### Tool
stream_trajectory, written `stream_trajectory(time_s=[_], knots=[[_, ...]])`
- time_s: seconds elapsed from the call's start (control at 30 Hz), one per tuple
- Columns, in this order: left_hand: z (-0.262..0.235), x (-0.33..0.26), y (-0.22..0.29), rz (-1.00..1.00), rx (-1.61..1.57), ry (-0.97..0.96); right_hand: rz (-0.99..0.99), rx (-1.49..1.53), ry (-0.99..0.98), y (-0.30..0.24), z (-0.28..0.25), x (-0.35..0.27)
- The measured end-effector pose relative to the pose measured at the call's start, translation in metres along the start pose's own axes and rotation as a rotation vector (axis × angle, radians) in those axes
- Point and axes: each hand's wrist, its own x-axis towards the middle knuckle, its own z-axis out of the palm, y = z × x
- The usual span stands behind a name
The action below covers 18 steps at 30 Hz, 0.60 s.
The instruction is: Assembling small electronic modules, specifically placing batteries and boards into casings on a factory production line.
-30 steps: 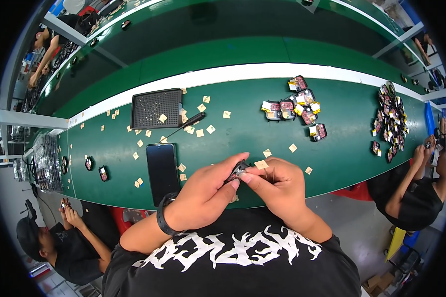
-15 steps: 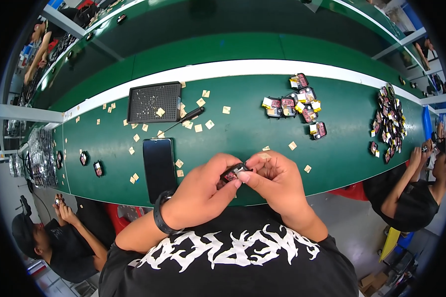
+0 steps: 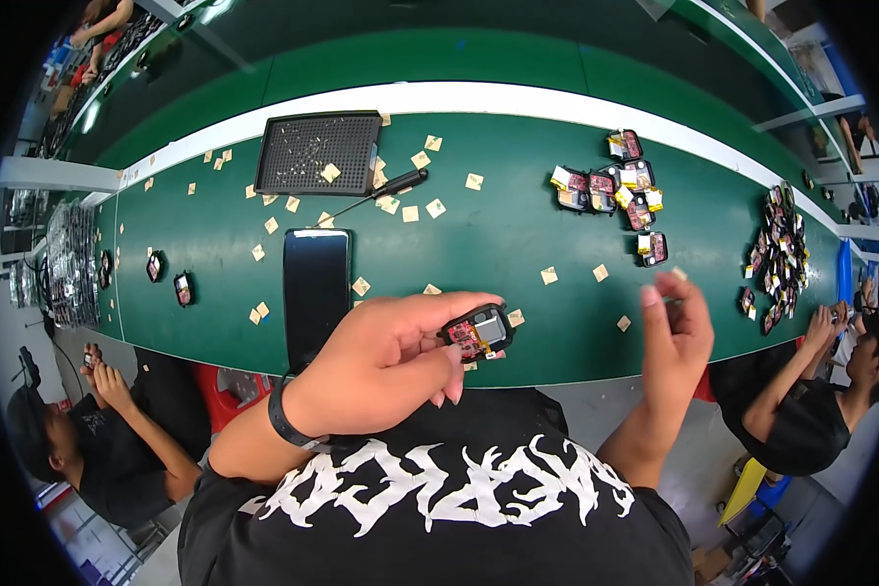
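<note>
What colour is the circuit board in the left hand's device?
The circuit board is red; head view.

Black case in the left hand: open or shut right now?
Open: the black case in the left hand shows its red circuit board, with no lid over it.

We see a black shirt (image 3: 439, 557), crossed by a wide band of white lettering (image 3: 456, 481) in jagged, spiky strokes. At the shirt's left and right edges we find its black sleeves (image 3: 201, 508), both forearms (image 3: 249, 444) bare beyond them. Ahead of the shirt's left side, we see a smooth black wristband (image 3: 283, 415) circling the left hand's (image 3: 386, 356) wrist.
</note>
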Motion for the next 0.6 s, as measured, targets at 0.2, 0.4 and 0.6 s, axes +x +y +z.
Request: stream_trajectory(time_s=[0.2, 0.4, 0.6], knots=[[-0.011, -0.013, -0.004, 0.238, 0.164, -0.020, -0.342, -0.606, 0.150, 0.014, 0.004, 0.030], [-0.038, -0.030, -0.008, 0.229, 0.339, 0.162, -0.399, -0.574, 0.104, 0.029, 0.015, 0.034], [-0.138, -0.081, -0.076, 0.275, 0.392, 1.006, -0.297, -0.591, 0.162, 0.039, 0.001, 0.026]])
